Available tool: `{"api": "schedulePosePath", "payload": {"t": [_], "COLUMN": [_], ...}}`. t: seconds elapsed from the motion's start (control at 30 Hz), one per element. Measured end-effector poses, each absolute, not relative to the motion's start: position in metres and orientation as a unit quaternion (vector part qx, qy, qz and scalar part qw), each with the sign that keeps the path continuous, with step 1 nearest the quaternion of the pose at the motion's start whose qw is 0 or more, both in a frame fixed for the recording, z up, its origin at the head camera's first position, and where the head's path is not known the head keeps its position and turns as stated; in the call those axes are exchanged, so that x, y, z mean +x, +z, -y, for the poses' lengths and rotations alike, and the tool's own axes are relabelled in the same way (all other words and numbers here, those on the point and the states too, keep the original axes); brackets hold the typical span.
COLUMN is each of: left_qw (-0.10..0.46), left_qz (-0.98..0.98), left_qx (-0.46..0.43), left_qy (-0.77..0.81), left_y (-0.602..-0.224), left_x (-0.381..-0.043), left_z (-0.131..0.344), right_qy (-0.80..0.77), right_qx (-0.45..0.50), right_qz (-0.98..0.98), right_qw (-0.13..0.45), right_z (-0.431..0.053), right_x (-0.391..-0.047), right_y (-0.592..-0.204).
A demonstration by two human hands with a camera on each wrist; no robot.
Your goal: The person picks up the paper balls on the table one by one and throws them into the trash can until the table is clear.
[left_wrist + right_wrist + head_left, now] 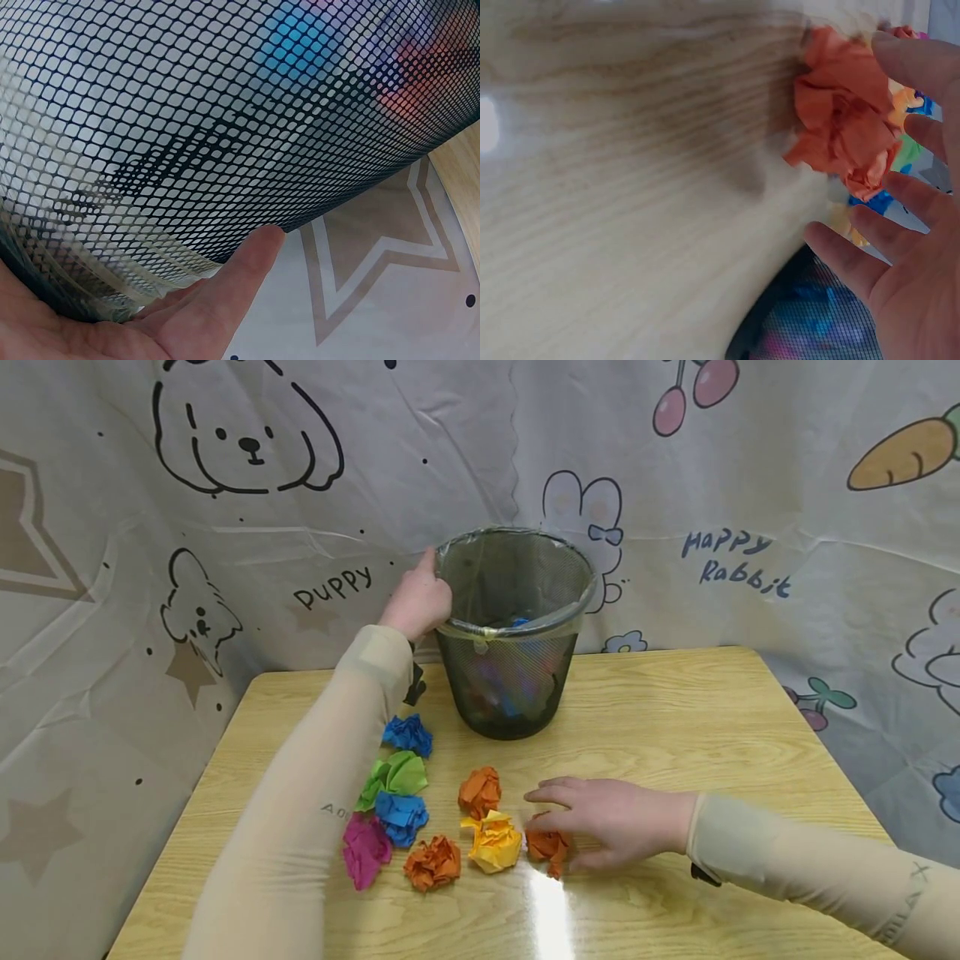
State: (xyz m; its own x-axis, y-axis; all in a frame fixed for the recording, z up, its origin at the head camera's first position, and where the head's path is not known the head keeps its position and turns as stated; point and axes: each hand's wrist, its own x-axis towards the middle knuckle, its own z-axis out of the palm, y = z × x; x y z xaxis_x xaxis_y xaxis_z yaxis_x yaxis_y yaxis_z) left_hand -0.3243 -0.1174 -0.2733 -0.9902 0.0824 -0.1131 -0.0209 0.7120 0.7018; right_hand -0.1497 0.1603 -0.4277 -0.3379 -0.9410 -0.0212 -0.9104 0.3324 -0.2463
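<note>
Head view: rightmost paper ball part-hidden

R hand, fingers spread, right by orange crumpled paper ball on wood tbl; contact unclear. Behind, twd tbl's far edge (hard to see): yellow ball, green ball, blue ball, partly hidden. Black mesh bin nr little finger, blue & pink thru mesh.
</note>
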Motion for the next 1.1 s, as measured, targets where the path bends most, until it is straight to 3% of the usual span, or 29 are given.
{"api": "schedulePosePath", "payload": {"t": [0.27, 1.1], "left_qw": [0.069, 0.062], "left_qz": [-0.919, -0.926], "left_qx": [0.012, 0.021], "left_qy": [0.387, 0.372], "left_y": [-0.274, -0.275], "left_x": [-0.325, -0.326], "left_z": [0.119, 0.119], "right_qy": [-0.108, -0.105], "right_qx": [-0.581, -0.593], "right_qz": [-0.802, -0.798], "right_qw": [0.085, 0.024], "right_z": [-0.158, -0.147], "right_x": [-0.146, -0.142], "right_y": [-0.444, -0.462]}}
